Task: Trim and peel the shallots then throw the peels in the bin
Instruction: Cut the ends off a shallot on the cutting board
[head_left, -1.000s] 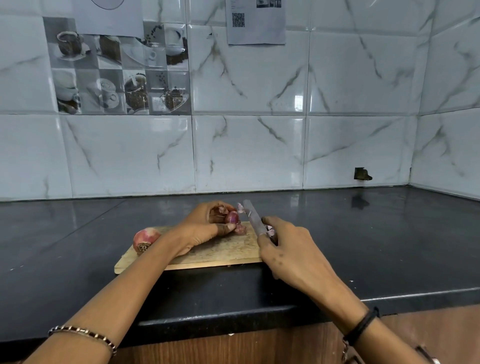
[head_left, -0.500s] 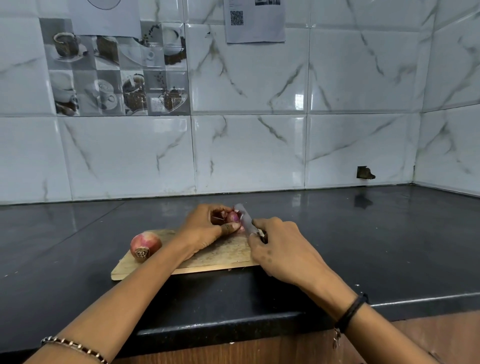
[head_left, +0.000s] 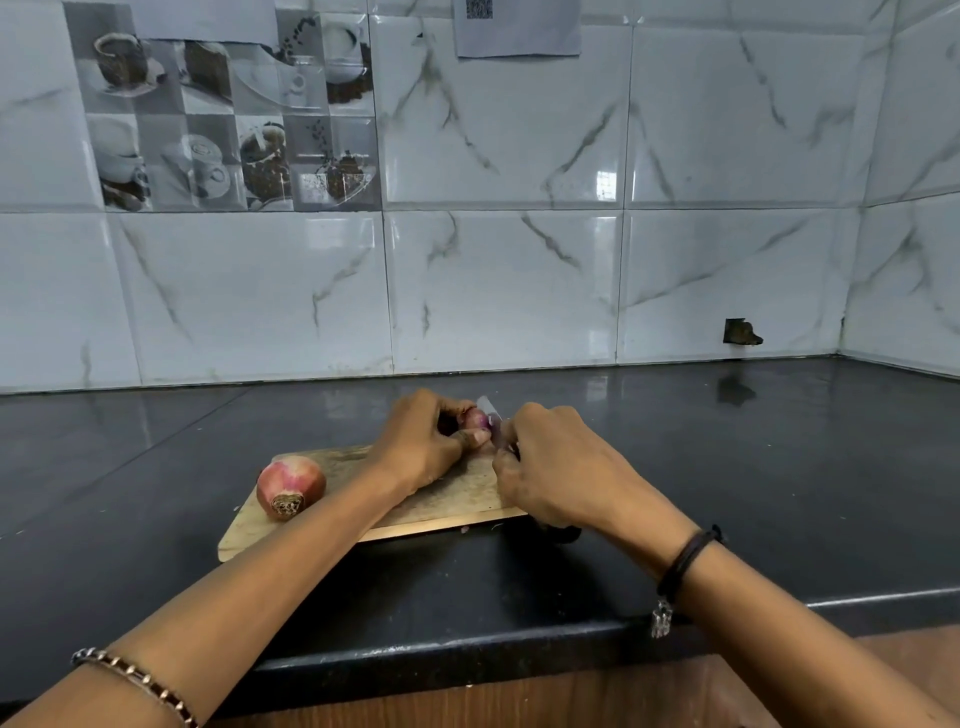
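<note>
A home kitchen: a glossy black stone desk (head_left: 779, 467) lies under the left hand (head_left: 415, 441), white marble-look wall tiles (head_left: 519, 286) rise beyond it, coffee-cup picture tiles (head_left: 228, 119) (grey, printed) sit above and left of it, and a wooden cutting board (head_left: 457, 493) rests beneath it.

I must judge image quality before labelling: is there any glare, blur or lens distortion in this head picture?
Head view: soft light, no hard shadows; a bright reflection glares on the wall tiles; the glossy countertop mirrors the wall; the wide lens slightly bows tile lines near the edges; the knife in the right hand looks smeared beside the shallot that the left hand holds.
</note>
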